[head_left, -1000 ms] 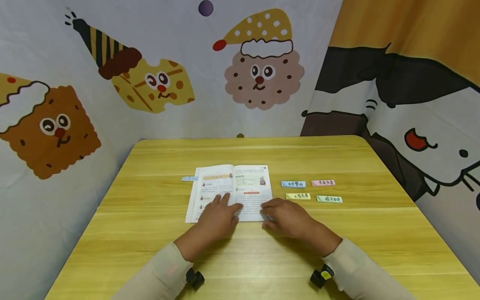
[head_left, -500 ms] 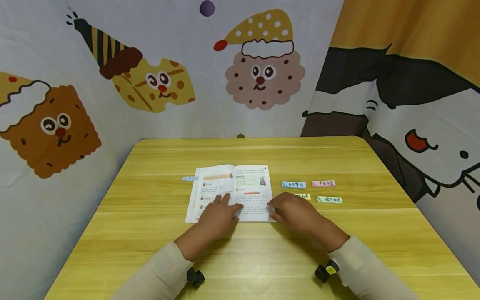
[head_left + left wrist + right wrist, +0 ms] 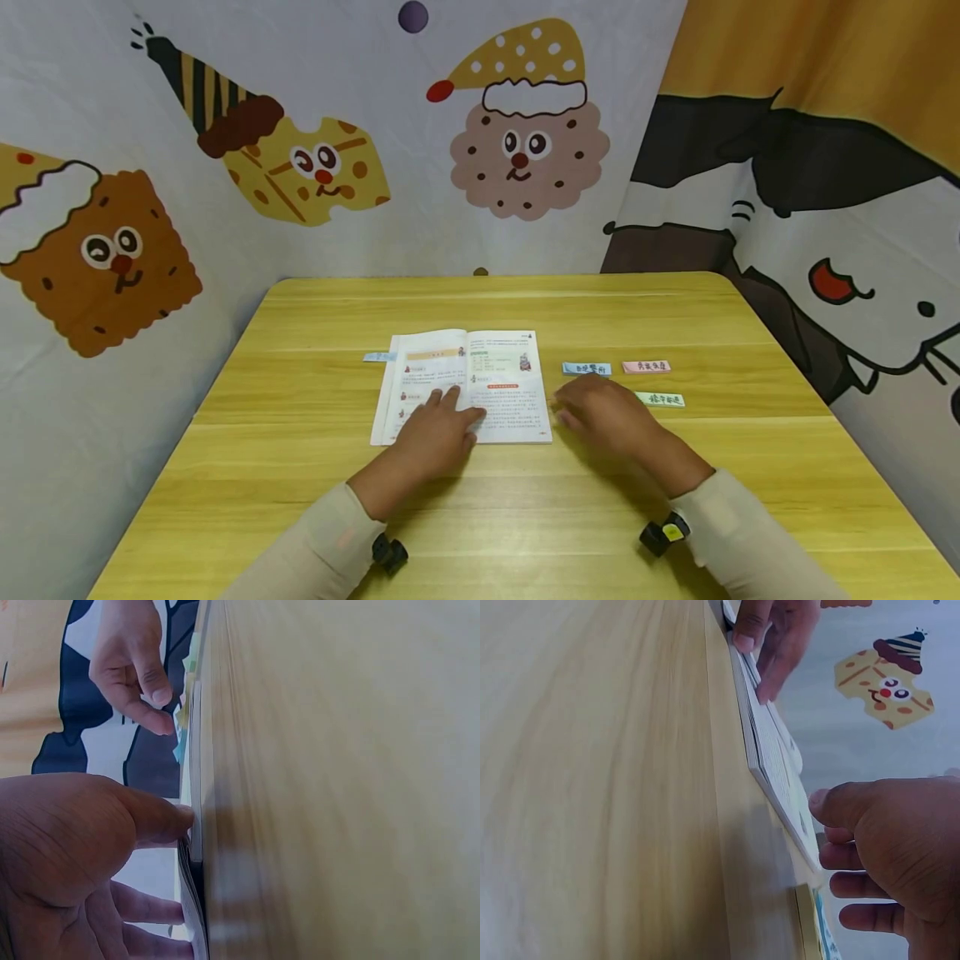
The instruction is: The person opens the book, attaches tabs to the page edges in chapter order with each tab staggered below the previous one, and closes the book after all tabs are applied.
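Note:
An open printed book (image 3: pixel 510 412) lies on the wooden table. My left hand (image 3: pixel 433 433) rests on its lower middle, fingers spread over the left page and thumb across the fold. Just right of the book hovers my right hand (image 3: pixel 618 421); the right wrist view shows its fingers loosely bent, holding nothing. Below that hand is a yellow paper strip (image 3: pixel 808 922), hidden from the head view. Beyond it lie a blue strip (image 3: pixel 587 368), a pink strip (image 3: pixel 647 366) and a green strip (image 3: pixel 663 400), all with handwriting. A light-blue strip (image 3: pixel 379 357) sticks out from the book's left edge.
The yellow wooden table (image 3: pixel 480 517) reaches back to a wall cloth (image 3: pixel 420 242) printed with cartoon biscuits and cheese. At the right hangs a curtain (image 3: pixel 825 50) with a cartoon animal. Small black devices (image 3: pixel 663 533) are strapped at both wrists.
My right hand has left the book's lower right edge and moved right, over the yellow strip, which it now covers. My left hand has stayed in place.

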`<state>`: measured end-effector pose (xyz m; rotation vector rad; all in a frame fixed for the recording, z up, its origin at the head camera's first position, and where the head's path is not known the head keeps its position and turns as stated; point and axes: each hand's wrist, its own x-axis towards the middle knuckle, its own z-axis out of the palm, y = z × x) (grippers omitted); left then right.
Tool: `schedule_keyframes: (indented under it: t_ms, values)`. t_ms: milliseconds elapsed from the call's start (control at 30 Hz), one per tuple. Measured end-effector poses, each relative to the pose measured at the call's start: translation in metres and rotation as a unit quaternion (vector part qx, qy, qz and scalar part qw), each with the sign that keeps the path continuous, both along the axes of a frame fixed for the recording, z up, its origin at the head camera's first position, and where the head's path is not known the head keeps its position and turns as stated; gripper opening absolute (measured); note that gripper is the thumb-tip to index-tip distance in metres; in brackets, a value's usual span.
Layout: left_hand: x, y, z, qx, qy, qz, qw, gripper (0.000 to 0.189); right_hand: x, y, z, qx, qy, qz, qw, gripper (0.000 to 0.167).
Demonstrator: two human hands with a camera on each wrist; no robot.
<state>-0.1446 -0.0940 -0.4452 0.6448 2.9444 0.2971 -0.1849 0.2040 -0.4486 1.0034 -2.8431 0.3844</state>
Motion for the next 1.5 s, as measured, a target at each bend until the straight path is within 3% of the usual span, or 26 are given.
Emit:
schedule_keyframes:
  t_ms: [500,700,967,1500]
  values:
    - [0.0,0.0,0.002,-0.007,-0.004,0.003,1.0,0.038,-0.008,0.019,0.001,-0.017,0.006,-0.013,0.9997,0.02]
    - [0.0,0.0,0.002,-0.005,-0.005,0.004,1.0,0.038,-0.009,0.023,0.003,-0.008,-0.008,-0.051,0.9986,0.032]
    - [-0.001,0.0,0.001,-0.005,-0.003,0.001,1.0,0.038,-0.013,0.027,0.002,-0.012,-0.011,-0.074,0.9971,0.03]
    - [0.0,0.0,0.004,0.002,-0.013,0.003,0.9999,0.037,-0.022,0.028,-0.007,0.0,0.02,-0.074,0.9971,0.019]
